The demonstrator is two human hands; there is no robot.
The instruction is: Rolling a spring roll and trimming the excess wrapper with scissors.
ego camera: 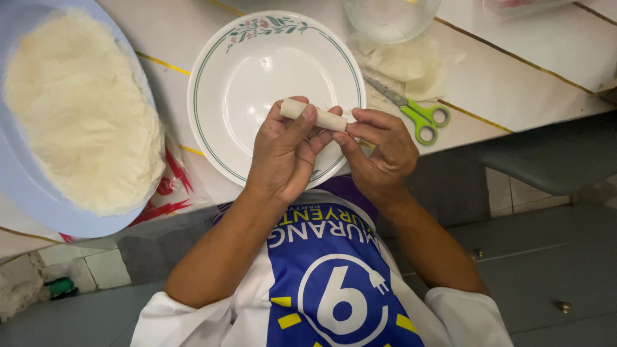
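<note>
Large blue platter (pixel 26 186) at far left, heaped with thin pale wrappers (pixel 80 109). White plate with green rim band (pixel 212 77) at centre, bare, on the tiled counter (pixel 514 71). Clear glass bowl (pixel 391 16) beyond the plate; torn wrapper scraps (pixel 408 64) beside it; green-handled scissors (pixel 414 112) just right of the plate.

Small pale roll (pixel 313 115) held in the air above the near half of the plate, not touching it. Left hand (pixel 286 151) curled round the roll, thumb pressed along its top, fingers closed underneath. Right hand (pixel 379 154) pinching the roll's right end between thumb and fingertips.

Long axis near level across the view, left end slightly farther from the body, right end nearer; left end exposed, right end covered by fingers.

Judged step: sealing or tucking the end. Advisable: light even thumb pressure, firm pinch at the end only, seam kept underneath, thin skin not to be torn.
</note>
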